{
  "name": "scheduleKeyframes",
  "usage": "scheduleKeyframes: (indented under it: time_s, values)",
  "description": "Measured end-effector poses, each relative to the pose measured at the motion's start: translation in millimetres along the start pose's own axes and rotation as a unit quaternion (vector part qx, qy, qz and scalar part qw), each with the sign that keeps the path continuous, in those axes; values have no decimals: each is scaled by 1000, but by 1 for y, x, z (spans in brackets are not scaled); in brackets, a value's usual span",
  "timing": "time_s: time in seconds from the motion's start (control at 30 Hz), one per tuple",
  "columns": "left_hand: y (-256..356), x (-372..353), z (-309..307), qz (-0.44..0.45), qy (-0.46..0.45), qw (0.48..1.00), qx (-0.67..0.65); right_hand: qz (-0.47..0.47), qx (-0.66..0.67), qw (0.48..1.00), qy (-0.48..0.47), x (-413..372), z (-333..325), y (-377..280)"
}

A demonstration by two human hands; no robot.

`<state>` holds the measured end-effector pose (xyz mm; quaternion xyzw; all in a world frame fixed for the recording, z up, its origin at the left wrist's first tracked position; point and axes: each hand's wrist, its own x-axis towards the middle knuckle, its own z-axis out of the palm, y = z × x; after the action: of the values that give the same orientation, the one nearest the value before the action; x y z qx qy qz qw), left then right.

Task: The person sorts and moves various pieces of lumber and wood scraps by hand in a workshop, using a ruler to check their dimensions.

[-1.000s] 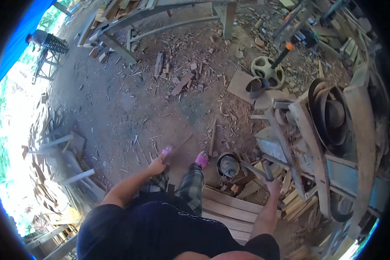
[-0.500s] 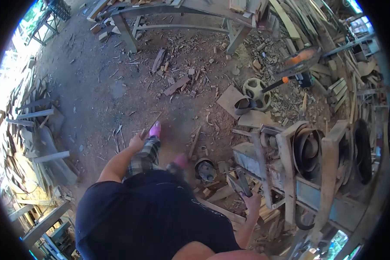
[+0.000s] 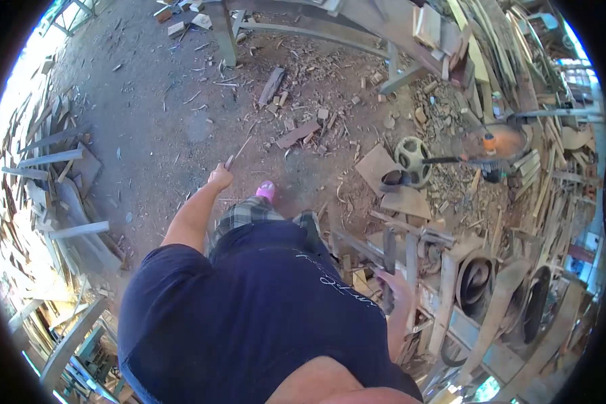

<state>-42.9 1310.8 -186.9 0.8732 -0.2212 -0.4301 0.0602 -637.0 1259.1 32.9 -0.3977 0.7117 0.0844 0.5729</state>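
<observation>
My left hand [image 3: 220, 178] is closed round the near end of a thin pointed stick-like tool [image 3: 239, 153], held out over the dirt floor. On the right, my right hand [image 3: 395, 285] grips a dark flat bar [image 3: 389, 259], which stands roughly upright beside the wooden rack. What exactly the bar is cannot be made out. A pink shoe [image 3: 266, 190] shows below my plaid shorts, between the hands. The other foot is hidden.
A wooden rack [image 3: 449, 296] holding curled belts [image 3: 477, 279] stands at the right. Beyond it are a fan [image 3: 495, 143] and a spoked wheel [image 3: 412, 161]. A workbench [image 3: 377, 27] is at the top, planks [image 3: 81, 229] lie left, and wood scraps [image 3: 297, 135] litter the floor.
The view has shifted forward and turned somewhat. My left hand has risen in the frame with the thin tool. My right hand, still holding the bar, is closer to the rack.
</observation>
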Motion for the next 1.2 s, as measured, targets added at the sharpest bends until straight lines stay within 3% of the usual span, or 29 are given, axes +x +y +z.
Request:
scheduleKeyframes:
  time_s: [0.03,0.1,0.13,0.2,0.37,0.5,0.6,0.9,1.07,1.2]
  values:
    - [2,7,-8,-7,3,1000,-6,-3,-8,1000,-4,25,10,6]
    - [10,25,-26,-29,1,999,-25,13,140,990,-23,69,35,1]
    - [15,30,-34,-34,9,999,-29,7,135,990,-31,78,45,-18]
    - [23,31,-45,-43,15,999,-20,38,213,970,-106,93,62,-52]
    - [81,35,-69,0,24,998,-55,115,124,980,-107,144,77,-129]
    - [168,72,-79,112,56,985,-118,95,135,981,-107,188,71,-171]
    - [273,78,-101,161,77,965,-191,81,125,984,-100,209,66,-197]
    - [529,169,-127,206,80,942,-252,40,72,996,-36,235,75,-235]
    - [625,248,-123,223,168,937,-208,38,52,998,24,237,89,-249]
    - [686,293,-131,234,165,933,-217,67,45,993,81,216,105,-285]
